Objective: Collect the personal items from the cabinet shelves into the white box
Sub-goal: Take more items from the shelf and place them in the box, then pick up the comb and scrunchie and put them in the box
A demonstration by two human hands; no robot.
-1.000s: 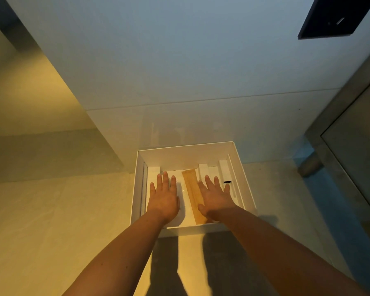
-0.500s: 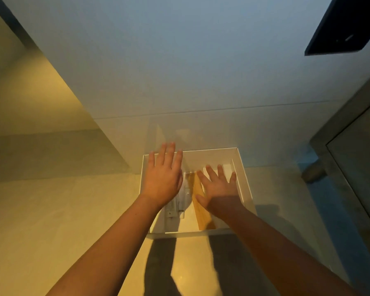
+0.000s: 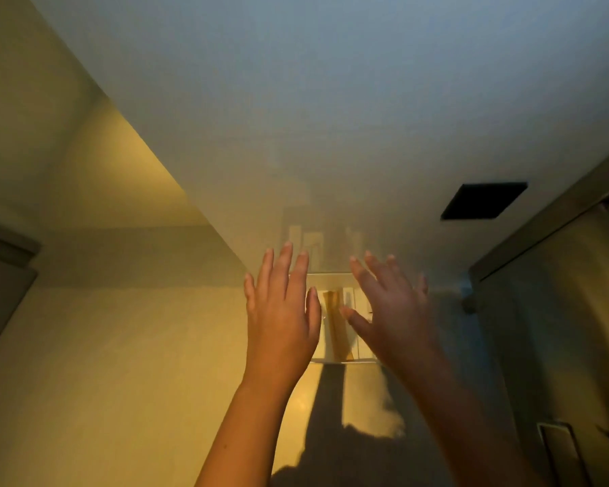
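Observation:
The white box (image 3: 331, 276) lies on the floor against the wall, mostly hidden behind my two raised hands. Between them I see a tan strip-shaped item (image 3: 336, 321) and pale white items (image 3: 357, 300) inside it. My left hand (image 3: 282, 311) is lifted well above the box, palm down, fingers spread, holding nothing. My right hand (image 3: 391, 307) is blurred, also raised over the box's right side, fingers apart and empty.
A glossy pale wall (image 3: 331, 135) rises behind the box and mirrors it faintly. A dark square panel (image 3: 484, 200) sits on the wall at right. A metal-framed door or cabinet front (image 3: 559, 311) stands at right. Tiled floor (image 3: 120, 363) spreads to the left.
Both hands have lifted up off the box contents, and my head has tilted upward, so the box sits lower and smaller in view.

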